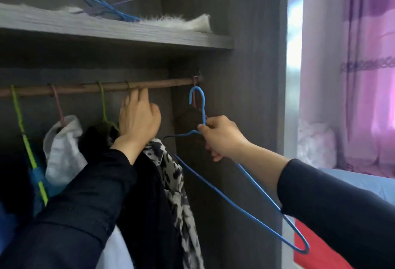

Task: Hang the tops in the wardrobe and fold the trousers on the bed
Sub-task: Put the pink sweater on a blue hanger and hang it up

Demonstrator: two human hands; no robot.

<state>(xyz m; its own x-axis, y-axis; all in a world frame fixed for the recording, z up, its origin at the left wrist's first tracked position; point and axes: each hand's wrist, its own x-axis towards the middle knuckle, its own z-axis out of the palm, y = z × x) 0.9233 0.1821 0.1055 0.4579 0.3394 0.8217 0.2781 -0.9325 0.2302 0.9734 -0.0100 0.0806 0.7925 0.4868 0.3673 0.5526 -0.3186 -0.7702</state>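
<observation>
1. Blue and bare, the wire hanger (203, 106) is being gripped at its neck by the right hand (222, 138), whose fingers are curling round it. Its hook is hovering just under the wooden rail (85, 88).
2. Fingers of the left hand (139, 119) are curling against that rail by a hook; whether they are gripping anything I cannot tell.
3. Beneath it, a patterned top (171, 172) and a black top (149, 194) are hanging in the wardrobe (245, 76).
4. Rightward, the bed (363, 183) is showing.

Blue hanger (235, 200) glossy coated wire; rail (85, 88) rough wood; shelf (106, 29) matt grey woodgrain
</observation>
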